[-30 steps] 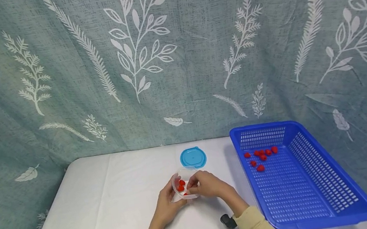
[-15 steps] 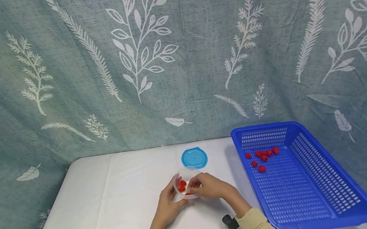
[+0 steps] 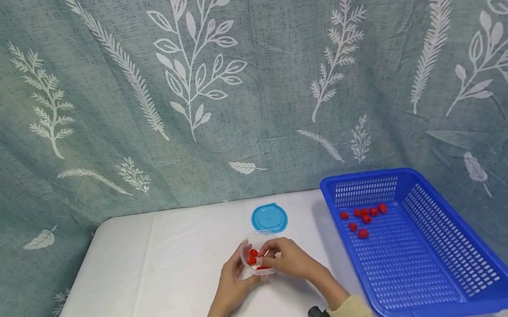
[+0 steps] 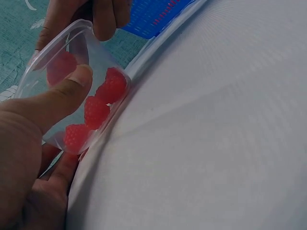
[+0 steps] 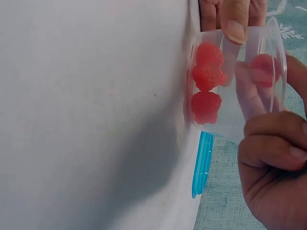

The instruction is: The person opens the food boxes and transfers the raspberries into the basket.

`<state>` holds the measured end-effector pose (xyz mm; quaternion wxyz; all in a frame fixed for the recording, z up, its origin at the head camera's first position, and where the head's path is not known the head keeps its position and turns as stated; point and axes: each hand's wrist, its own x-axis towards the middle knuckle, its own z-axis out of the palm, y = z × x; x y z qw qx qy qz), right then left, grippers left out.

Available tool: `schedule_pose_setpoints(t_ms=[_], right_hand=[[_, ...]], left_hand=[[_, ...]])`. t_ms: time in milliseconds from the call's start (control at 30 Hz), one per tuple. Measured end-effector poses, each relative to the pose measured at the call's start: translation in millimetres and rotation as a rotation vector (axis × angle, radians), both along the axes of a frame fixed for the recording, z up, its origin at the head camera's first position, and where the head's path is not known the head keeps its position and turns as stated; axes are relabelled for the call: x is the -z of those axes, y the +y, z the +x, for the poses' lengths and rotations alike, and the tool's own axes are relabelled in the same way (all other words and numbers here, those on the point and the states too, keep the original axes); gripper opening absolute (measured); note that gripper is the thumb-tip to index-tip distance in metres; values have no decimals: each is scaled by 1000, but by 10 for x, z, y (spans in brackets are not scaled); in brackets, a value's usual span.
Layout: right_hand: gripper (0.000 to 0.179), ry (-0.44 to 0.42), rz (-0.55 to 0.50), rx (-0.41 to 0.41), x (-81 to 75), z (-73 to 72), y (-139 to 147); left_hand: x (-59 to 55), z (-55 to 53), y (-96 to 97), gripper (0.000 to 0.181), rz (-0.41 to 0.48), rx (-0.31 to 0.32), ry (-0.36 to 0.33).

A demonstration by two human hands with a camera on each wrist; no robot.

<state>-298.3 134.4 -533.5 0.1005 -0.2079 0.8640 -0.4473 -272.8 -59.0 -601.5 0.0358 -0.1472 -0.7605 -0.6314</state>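
My left hand holds a clear plastic container on the white table, its thumb against the near wall and fingers round the side. Several raspberries lie along the container's bottom. Fingers of my right hand reach inside over the rim and pinch one raspberry, which sits above the others near the opening. Through the wall, the left wrist view also shows this raised raspberry, partly behind the left thumb.
A blue lid lies flat just behind the container. To the right stands a large blue perforated basket, with several raspberries toward its back left. A patterned curtain hangs behind the white table.
The right hand's fingers have shifted slightly within the container, and its wrist has turned a little. My left hand keeps holding the container in the same place.
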Motion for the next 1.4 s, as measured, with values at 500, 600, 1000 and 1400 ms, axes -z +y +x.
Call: schedule_pose_setpoints(t_ms=[500, 600, 1000, 1400], right_hand=[[17, 80, -115, 245, -97, 213, -10], [18, 87, -194, 276, -163, 270, -12], [25, -1, -382, 214, -811, 710, 155], [21, 139, -348, 253, -1234, 687, 897]], left_hand=[[10, -1, 16, 85, 26, -26, -10], [9, -4, 18, 85, 31, -33, -15], [-13, 9, 34, 86, -65, -54, 1], [-16, 14, 36, 87, 28, -27, -1]])
